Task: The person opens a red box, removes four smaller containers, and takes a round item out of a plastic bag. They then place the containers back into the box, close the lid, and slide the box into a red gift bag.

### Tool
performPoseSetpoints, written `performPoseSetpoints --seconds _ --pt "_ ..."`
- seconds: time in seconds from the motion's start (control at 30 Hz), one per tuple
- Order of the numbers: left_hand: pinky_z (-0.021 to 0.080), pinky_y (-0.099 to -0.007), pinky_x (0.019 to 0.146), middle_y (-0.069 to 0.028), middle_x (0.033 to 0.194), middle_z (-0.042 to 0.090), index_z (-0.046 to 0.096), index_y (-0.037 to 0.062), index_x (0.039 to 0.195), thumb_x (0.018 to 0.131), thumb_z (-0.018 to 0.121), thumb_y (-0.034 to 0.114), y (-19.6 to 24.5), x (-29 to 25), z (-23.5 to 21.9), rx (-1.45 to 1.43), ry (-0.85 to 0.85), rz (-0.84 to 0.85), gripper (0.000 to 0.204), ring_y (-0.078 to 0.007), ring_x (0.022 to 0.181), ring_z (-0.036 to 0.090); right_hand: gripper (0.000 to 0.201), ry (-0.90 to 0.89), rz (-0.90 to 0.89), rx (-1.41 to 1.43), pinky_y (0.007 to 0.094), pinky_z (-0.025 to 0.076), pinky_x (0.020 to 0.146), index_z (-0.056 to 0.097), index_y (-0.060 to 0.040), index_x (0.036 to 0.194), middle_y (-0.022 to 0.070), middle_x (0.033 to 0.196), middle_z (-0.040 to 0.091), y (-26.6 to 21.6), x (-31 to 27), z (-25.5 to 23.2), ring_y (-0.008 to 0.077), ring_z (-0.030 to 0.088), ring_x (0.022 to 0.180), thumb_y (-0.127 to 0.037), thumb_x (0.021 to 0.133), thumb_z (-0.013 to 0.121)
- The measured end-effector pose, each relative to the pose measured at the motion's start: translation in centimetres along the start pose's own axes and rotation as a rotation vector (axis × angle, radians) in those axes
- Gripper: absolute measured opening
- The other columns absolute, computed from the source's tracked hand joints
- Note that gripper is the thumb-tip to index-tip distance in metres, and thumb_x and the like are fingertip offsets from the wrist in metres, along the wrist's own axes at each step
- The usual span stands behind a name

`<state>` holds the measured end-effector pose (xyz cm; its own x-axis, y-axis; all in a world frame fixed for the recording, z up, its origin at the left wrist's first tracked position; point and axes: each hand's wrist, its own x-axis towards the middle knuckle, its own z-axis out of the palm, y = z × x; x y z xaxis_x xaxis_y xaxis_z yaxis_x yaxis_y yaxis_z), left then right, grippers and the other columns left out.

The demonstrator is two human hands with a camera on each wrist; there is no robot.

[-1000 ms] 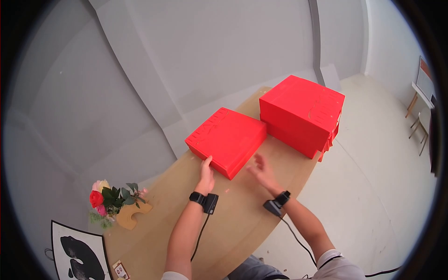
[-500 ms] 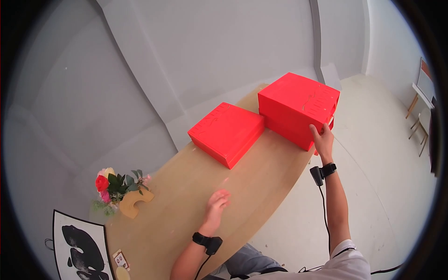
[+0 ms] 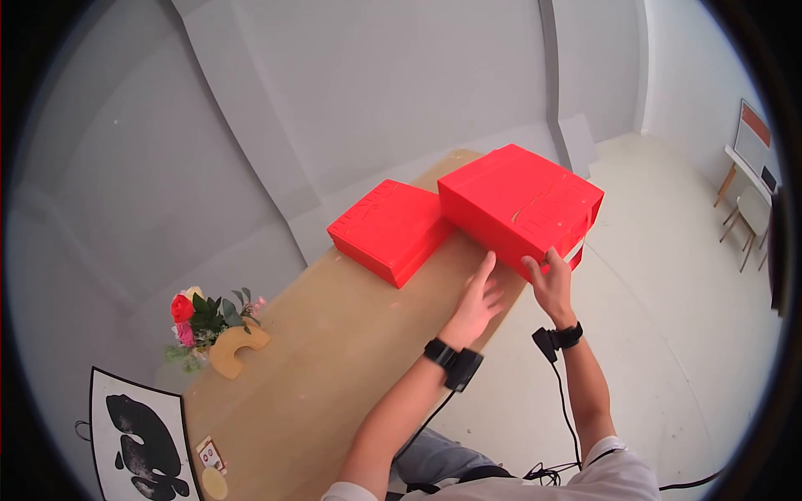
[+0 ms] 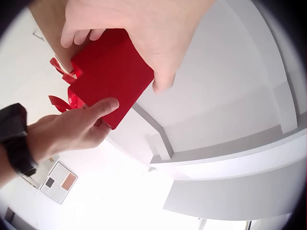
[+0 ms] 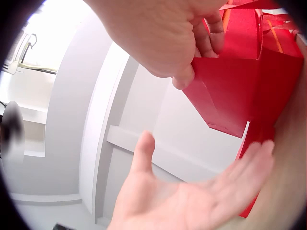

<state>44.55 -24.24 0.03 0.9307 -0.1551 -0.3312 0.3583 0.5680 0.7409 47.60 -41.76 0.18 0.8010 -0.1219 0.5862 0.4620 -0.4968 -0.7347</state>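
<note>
A red paper bag with faint lettering lies on its side at the far right of the table. My right hand grips its near right corner, the thumb on the outside and the fingers curled over the edge of its mouth. Red ribbon handles hang at that end. My left hand, fingers spread and thumb up, hovers just short of the bag's near side, holding nothing. Left of the bag a flat red box with raised lettering rests on the table. More red paper shows beneath the bag in the right wrist view.
The wooden table has a curved front edge. At its left stand artificial flowers in a tan arch-shaped holder, a black-and-white picture and a small card. A white chair stands far right.
My left hand left the flat box, drew back, then came across toward the bag. My right hand reached over and took hold of the bag's corner. The bag has shifted left and toward me.
</note>
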Motion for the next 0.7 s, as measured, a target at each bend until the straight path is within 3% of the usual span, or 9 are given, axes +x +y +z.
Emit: performPoseSetpoints --seconds 0.13,0.17,0.2,0.3,0.4,0.5,0.53,0.6,0.7 --pt "0.040 -0.0460 0.105 -0.0070 0.133 0.054 0.049 0.0205 0.143 0.076 0.075 0.073 0.5 1.8 3.2 0.068 -0.176 -0.039 0.089 -0.0261 0.122 0.052 0.027 -0.052 -0.012 0.087 0.0354 0.052 0.074 0.065 0.0027 0.112 0.0180 0.089 0.071 -1.6 -2.6 -2.4 0.0263 0.067 0.077 -0.012 0.090 0.073" --pt "0.048 -0.0415 0.091 -0.0037 0.124 0.061 0.056 0.0186 0.135 0.078 0.074 0.069 -0.3 2.4 3.6 0.046 -0.160 -0.014 0.078 -0.0208 0.113 0.058 0.025 -0.066 -0.018 0.095 0.0350 0.052 0.073 0.065 0.0031 0.111 0.0161 0.088 0.071 -1.6 -3.4 -2.7 0.0220 0.066 0.078 -0.010 0.091 0.073" --pt "0.048 -0.0415 0.091 -0.0037 0.124 0.061 0.056 0.0186 0.135 0.078 0.074 0.069 -0.6 2.4 4.1 0.044 -0.162 -0.015 0.078 -0.0208 0.113 0.058 0.023 -0.081 -0.023 0.106 0.0346 0.052 0.073 0.066 0.0034 0.110 0.0141 0.087 0.071 -2.1 -3.9 -2.9 0.0178 0.065 0.079 -0.008 0.091 0.072" --pt "0.053 -0.0339 0.072 -0.0080 0.121 0.067 0.058 0.0100 0.129 0.085 0.066 0.055 -1.5 2.9 4.4 -0.059 -0.011 0.040 0.064 -0.0184 0.102 0.066 0.025 -0.153 -0.046 0.081 0.0359 0.053 0.073 0.067 0.0029 0.110 0.0155 0.087 0.071 -3.5 -5.1 -3.2 0.0230 0.067 0.077 -0.008 0.089 0.075" --pt "0.054 -0.0342 0.078 -0.0101 0.120 0.067 0.060 0.0069 0.128 0.086 0.062 0.050 -1.8 3.6 2.8 -0.131 0.033 0.055 0.061 -0.0203 0.104 0.066 0.024 -0.242 -0.048 -0.015 0.0353 0.052 0.072 0.069 0.0027 0.104 0.0170 0.086 0.071 -4.5 -5.2 -3.5 0.0289 0.068 0.075 -0.010 0.087 0.079" --pt "0.054 -0.0372 0.087 -0.0122 0.117 0.068 0.061 0.0021 0.124 0.088 0.059 0.043 -1.5 3.1 2.2 -0.217 -0.013 0.136 0.055 -0.0251 0.106 0.066 0.016 -0.364 -0.029 0.148 0.0300 0.054 0.073 0.070 0.0026 0.094 0.0121 0.084 0.073 -5.9 -5.8 -5.2 0.0218 0.072 0.076 -0.010 0.086 0.079" --pt "0.054 -0.0385 0.091 -0.0127 0.117 0.068 0.060 0.0012 0.124 0.089 0.058 0.042 -1.2 2.6 2.0 -0.249 -0.055 0.166 0.053 -0.0268 0.107 0.066 0.011 -0.303 -0.044 0.149 0.0288 0.055 0.074 0.070 0.0022 0.090 0.0083 0.082 0.074 -6.6 -5.7 -6.6 0.0190 0.072 0.075 -0.008 0.091 0.074" --pt "0.052 -0.0404 0.098 -0.0146 0.123 0.066 0.057 0.0001 0.128 0.091 0.056 0.039 0.0 0.4 2.6 -0.229 -0.080 0.199 0.054 -0.0283 0.113 0.064 0.013 -0.016 0.125 0.454 0.0285 0.054 0.075 0.070 0.0015 0.094 0.0071 0.086 0.075 -1.4 -6.3 -8.2 0.0176 0.071 0.080 -0.011 0.096 0.068" --pt "0.050 -0.0400 0.101 -0.0156 0.131 0.063 0.054 0.0006 0.136 0.091 0.057 0.042 1.0 -3.7 2.1 -0.281 -0.143 0.155 0.061 -0.0271 0.119 0.062 0.032 0.351 0.284 0.468 0.0317 0.051 0.088 0.060 -0.0022 0.121 0.0113 0.121 0.067 1.1 -5.0 -11.3 0.0179 0.063 0.109 -0.027 0.101 0.062"
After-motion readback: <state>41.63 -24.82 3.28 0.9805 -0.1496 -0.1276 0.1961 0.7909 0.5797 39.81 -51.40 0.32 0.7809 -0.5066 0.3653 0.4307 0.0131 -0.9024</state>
